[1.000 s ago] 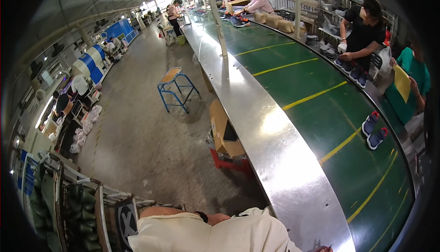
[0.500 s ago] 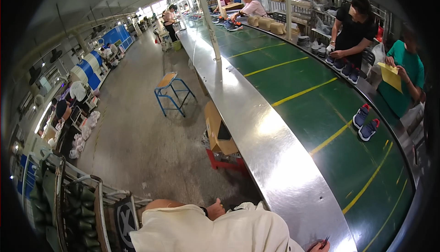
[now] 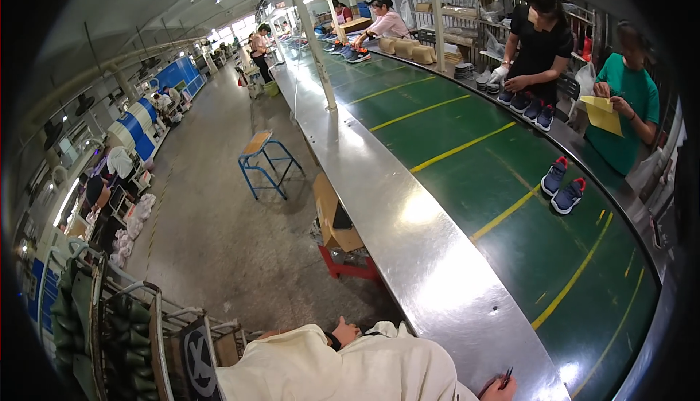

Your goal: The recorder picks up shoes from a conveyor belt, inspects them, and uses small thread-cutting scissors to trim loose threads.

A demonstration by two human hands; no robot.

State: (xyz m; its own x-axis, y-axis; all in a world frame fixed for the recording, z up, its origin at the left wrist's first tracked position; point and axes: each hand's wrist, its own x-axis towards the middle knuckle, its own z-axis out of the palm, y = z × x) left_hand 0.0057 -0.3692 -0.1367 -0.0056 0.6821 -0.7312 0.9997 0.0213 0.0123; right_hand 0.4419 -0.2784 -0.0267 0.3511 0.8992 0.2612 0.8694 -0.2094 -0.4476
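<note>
My right hand [image 3: 502,388] shows only at the bottom edge, resting on the steel rim [image 3: 408,233] of a long conveyor, its fingers closed on a thin dark tool [image 3: 506,378]. My left hand [image 3: 345,330] peeks out above my cream sleeve [image 3: 343,368], a dark band at the wrist; its fingers are mostly hidden. On the green belt [image 3: 467,160] with yellow lines, a pair of blue sneakers [image 3: 562,186] with red heels lies far from both hands.
Across the belt, a person in black [image 3: 539,44] handles dark sneakers [image 3: 532,106] and a person in green [image 3: 627,102] holds yellow paper. A cardboard box [image 3: 334,215] on a red stand and a blue stool [image 3: 266,160] stand beside the conveyor. A rack [image 3: 109,328] stands lower left.
The view has swung slightly, so the sneakers and the people across the belt sit further left in the picture. More of my right hand and its tool shows at the bottom edge.
</note>
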